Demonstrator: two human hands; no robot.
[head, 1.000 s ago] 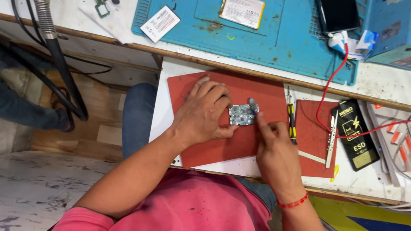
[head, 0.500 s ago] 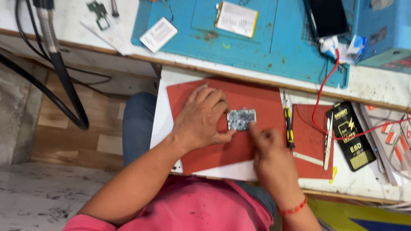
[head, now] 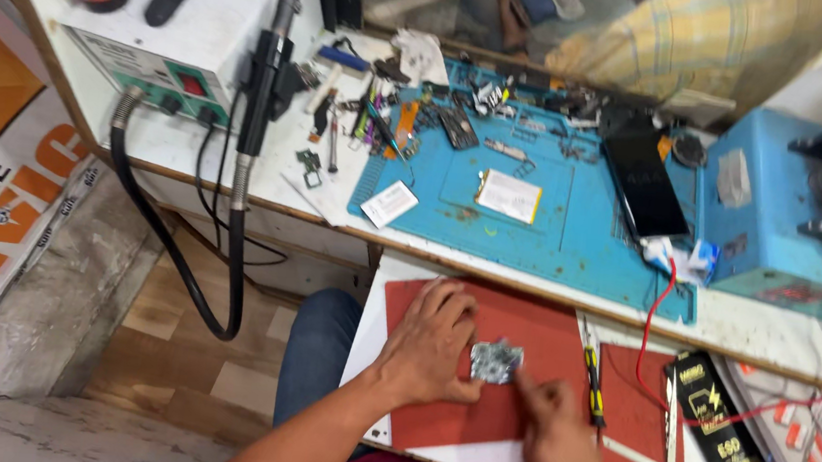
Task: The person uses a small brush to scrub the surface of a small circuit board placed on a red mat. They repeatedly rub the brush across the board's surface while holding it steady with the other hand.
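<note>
A small silver circuit board (head: 496, 360) lies on a red mat (head: 560, 351) spread over a white board on my lap. My left hand (head: 430, 343) rests flat on the mat with its fingers pressed against the board's left edge. My right hand (head: 557, 441) comes in from the lower right, its fingertips touching the board's lower right corner. Whether a tool is pinched in those fingers is too blurred to tell.
A yellow-handled screwdriver (head: 595, 377), tweezers (head: 667, 432) and a black battery pack (head: 719, 423) lie right of the board. Behind is a blue work mat (head: 571, 241) with a phone (head: 645, 178) and parts, a hot-air station (head: 162, 56) with its hose, and a blue machine (head: 784, 222).
The view has tilted up and away, showing more of the bench. Both hands stay at the circuit board; my right hand has slid slightly lower right.
</note>
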